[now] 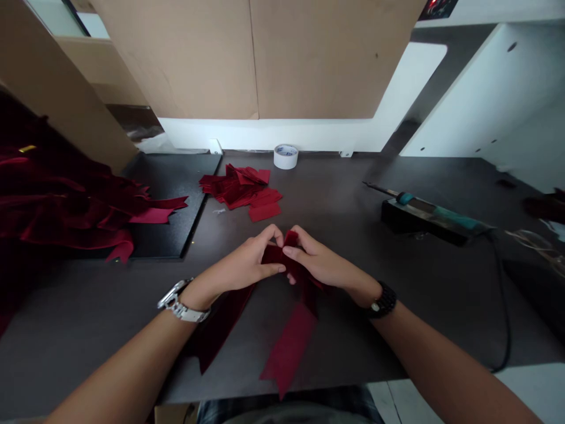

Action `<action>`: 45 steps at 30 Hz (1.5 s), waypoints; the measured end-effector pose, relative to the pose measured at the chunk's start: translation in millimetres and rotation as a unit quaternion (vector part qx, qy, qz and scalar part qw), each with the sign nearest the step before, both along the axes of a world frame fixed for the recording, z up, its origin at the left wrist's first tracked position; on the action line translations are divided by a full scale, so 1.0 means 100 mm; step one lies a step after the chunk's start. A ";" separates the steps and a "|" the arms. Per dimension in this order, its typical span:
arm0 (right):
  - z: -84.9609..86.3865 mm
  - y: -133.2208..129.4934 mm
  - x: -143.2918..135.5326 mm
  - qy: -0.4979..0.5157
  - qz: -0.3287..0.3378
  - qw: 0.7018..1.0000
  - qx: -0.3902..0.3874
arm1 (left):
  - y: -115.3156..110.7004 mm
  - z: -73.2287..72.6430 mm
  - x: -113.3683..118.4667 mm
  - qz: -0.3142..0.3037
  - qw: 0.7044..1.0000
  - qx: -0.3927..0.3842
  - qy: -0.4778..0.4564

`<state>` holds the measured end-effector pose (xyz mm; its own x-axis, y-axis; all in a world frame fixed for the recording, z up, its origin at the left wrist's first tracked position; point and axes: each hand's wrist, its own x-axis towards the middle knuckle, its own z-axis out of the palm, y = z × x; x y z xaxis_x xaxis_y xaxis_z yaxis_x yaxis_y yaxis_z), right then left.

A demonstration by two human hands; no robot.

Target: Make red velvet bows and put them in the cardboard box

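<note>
Between my hands is a dark red velvet ribbon bow (272, 254), held just above the middle of the dark table. Its two notched tails hang toward the table's front edge, one below each hand. My left hand (251, 259) grips the bow's left side with thumb and fingers. On the other side, my right hand (320, 259) pinches it near the centre, the thumb pressed on the fabric. The fingertips almost meet, and part of the bow is hidden behind them. Beyond the hands lies a pile of short cut red ribbon pieces (241, 185).
A white tape roll (285, 157) stands at the back. On the right, a soldering iron (424, 206) with a teal handle rests on a black block (419, 222), its cord trailing forward. More red ribbons (83, 203) heap at the left, partly over a black board (176, 176).
</note>
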<state>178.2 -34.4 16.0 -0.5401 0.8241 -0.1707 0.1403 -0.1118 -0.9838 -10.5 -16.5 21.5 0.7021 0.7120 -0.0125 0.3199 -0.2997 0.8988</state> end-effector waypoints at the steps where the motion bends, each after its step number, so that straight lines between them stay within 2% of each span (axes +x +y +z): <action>1: 0.01 -0.01 -0.01 0.002 -0.008 1.000 -0.008 | 0.00 0.01 0.00 0.003 1.000 0.011 0.006; 6: 0.04 -0.01 -0.01 -0.026 -0.041 0.999 0.024 | -0.01 0.01 0.01 0.025 0.997 0.063 0.023; 10: 0.01 0.01 -0.01 -0.004 -0.057 0.998 0.020 | -0.03 -0.02 0.05 0.067 0.989 0.128 0.034; 15: -0.01 0.02 0.00 0.053 -0.068 0.995 -0.056 | -0.08 -0.08 0.11 0.098 0.970 0.222 0.030; 18: 0.03 0.02 0.03 0.068 -0.060 0.991 -0.103 | -0.11 -0.08 0.10 0.074 0.938 0.336 0.040; 21: 0.09 0.01 0.07 0.083 -0.046 0.986 -0.133 | -0.13 -0.04 0.07 0.032 0.872 0.482 0.078; 24: 0.13 0.01 0.11 0.116 -0.021 0.978 -0.171 | -0.14 0.02 0.04 0.006 0.818 0.563 0.115; 26: 0.14 0.02 0.13 0.136 0.004 0.970 -0.202 | -0.14 0.05 0.02 -0.009 0.805 0.582 0.115; 29: 0.13 0.04 0.16 0.147 0.045 0.960 -0.233 | -0.16 0.09 0.02 -0.021 0.799 0.594 0.092; 32: 0.15 0.03 0.17 0.136 0.068 0.961 -0.232 | -0.18 0.11 0.03 -0.026 0.795 0.601 0.077; 37: 0.20 -0.01 0.19 0.068 0.098 0.982 -0.144 | -0.22 0.14 0.06 -0.024 0.791 0.609 0.047; 39: 0.21 0.02 0.20 0.009 0.071 0.997 -0.039 | -0.23 0.13 0.07 -0.003 0.797 0.602 0.045; 40: 0.21 0.03 0.20 -0.019 0.028 0.998 0.046 | -0.22 0.12 0.07 0.013 0.805 0.591 0.049; 41: 0.22 0.04 0.20 -0.041 -0.030 0.988 0.145 | -0.21 0.10 0.07 0.034 0.815 0.576 0.054; 43: 0.25 0.02 0.20 -0.049 -0.152 0.930 0.332 | -0.17 0.07 0.07 0.083 0.845 0.523 0.068; 44: 0.27 -0.01 0.19 -0.035 -0.193 0.899 0.391 | -0.15 0.06 0.06 0.111 0.865 0.484 0.076; 45: 0.30 -0.05 0.18 -0.013 -0.210 0.882 0.422 | -0.11 0.05 0.06 0.143 0.884 0.436 0.083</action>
